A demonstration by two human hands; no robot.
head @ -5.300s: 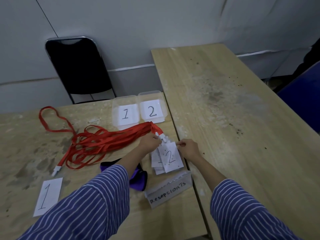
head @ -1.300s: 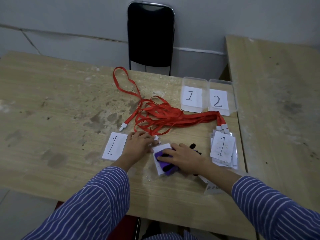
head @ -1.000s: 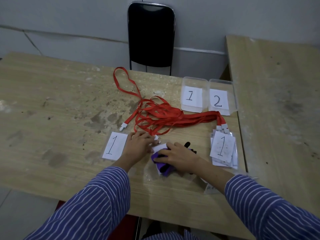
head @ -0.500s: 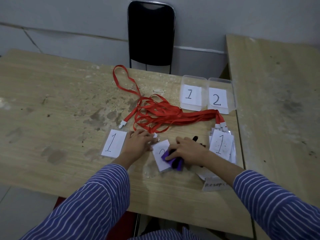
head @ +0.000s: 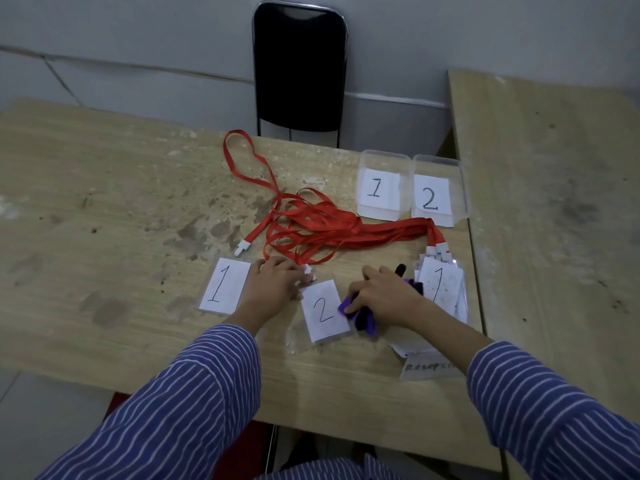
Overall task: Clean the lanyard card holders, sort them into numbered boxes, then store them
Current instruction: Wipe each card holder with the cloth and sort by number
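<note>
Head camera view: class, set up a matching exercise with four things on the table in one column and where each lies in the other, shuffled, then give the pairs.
Things:
1. card holder marked 2
2. card holder marked 1
3. purple cloth
4. box labelled 2

Places:
A. at the table's far edge, rightmost of two boxes
B. under the right hand
C. between the two hands
D. left of the left hand

Pairs: 1-C, 2-D, 3-B, 4-A
</note>
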